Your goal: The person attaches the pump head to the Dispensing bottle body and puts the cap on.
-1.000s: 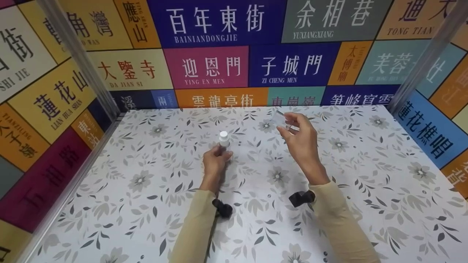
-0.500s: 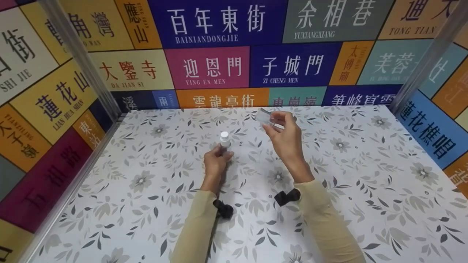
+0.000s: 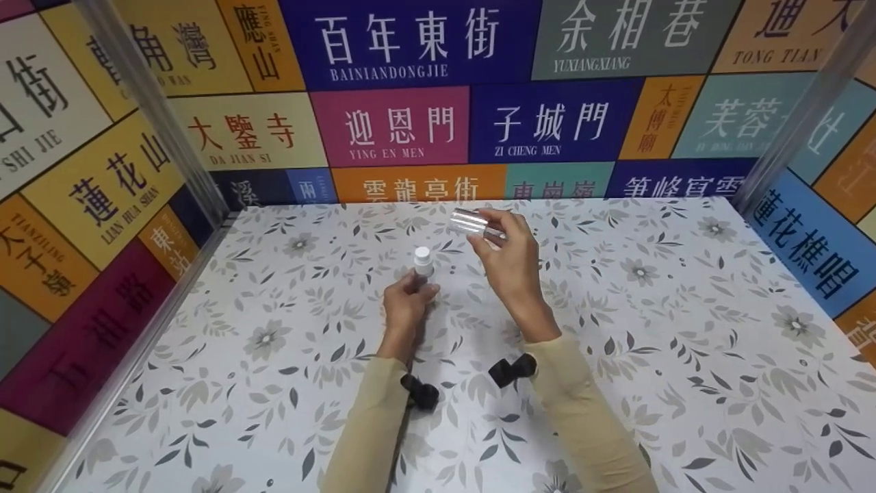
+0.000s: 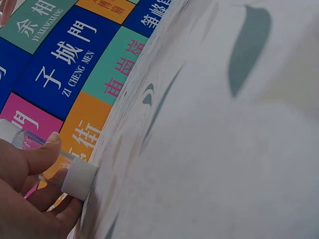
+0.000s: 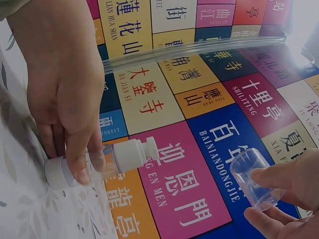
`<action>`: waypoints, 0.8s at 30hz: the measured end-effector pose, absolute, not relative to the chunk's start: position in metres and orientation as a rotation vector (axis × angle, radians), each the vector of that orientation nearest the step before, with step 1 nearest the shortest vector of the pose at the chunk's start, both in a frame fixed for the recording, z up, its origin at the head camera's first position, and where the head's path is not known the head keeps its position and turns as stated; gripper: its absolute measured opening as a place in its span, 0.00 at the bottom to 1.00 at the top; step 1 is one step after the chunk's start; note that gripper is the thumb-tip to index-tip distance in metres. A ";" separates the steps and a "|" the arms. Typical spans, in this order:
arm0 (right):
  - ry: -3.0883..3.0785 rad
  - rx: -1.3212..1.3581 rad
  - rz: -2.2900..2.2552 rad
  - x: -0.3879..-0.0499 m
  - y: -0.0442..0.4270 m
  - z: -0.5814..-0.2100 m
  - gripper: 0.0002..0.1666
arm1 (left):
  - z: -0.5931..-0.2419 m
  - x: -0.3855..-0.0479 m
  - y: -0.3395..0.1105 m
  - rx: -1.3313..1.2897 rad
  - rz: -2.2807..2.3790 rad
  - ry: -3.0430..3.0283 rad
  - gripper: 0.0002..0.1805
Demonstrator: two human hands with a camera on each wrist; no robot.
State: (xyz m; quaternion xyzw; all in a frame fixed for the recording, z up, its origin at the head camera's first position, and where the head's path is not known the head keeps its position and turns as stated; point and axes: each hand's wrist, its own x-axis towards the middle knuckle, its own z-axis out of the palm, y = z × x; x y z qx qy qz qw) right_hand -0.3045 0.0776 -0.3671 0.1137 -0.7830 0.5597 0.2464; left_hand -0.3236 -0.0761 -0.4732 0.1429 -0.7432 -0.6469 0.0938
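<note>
A small pump bottle (image 3: 423,261) with a see-through body, white base and white pump top stands upright on the table, and my left hand (image 3: 405,305) grips it around the body. The right wrist view shows the pump top (image 5: 139,152) bare, with my left thumb and fingers (image 5: 79,159) about the clear part. In the left wrist view the white base (image 4: 79,178) is at the tabletop. My right hand (image 3: 513,263) pinches a clear plastic cap (image 3: 468,222), tilted in the air above and right of the bottle, apart from it. Its hollow cylinder (image 5: 251,177) is plain in the right wrist view.
The table (image 3: 274,411) has a white cover printed with grey leaves and flowers. Panels with coloured lettered signs (image 3: 390,127) rise at the back and sides. Clear corner strips (image 3: 154,103) run up the panel joints. Black cameras (image 3: 513,370) sit at both wrists.
My right hand has moved left with the clear cap, nearer to the bottle, and the cap has turned to show its side. The left hand and bottle have stayed in place.
</note>
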 end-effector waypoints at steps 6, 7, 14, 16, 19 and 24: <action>-2.155 0.315 1.526 -0.306 0.072 -0.372 0.24 | -0.473 -0.324 -0.076 0.412 -1.906 -2.215 0.30; -2.161 0.306 1.524 -0.307 0.071 -0.372 0.25 | -0.473 -0.324 -0.076 0.409 -1.910 -2.211 0.30; -2.168 0.252 1.586 -0.308 0.064 -0.370 0.27 | -0.473 -0.324 -0.076 0.391 -1.895 -2.194 0.27; -2.149 0.249 1.605 -0.309 0.061 -0.369 0.26 | -0.473 -0.324 -0.076 0.396 -1.896 -2.195 0.27; -2.108 0.247 1.627 -0.310 0.057 -0.368 0.24 | -0.472 -0.323 -0.076 0.414 -1.905 -2.208 0.26; -2.074 0.314 1.625 -0.312 0.049 -0.372 0.22 | -0.472 -0.322 -0.077 0.403 -1.909 -2.217 0.25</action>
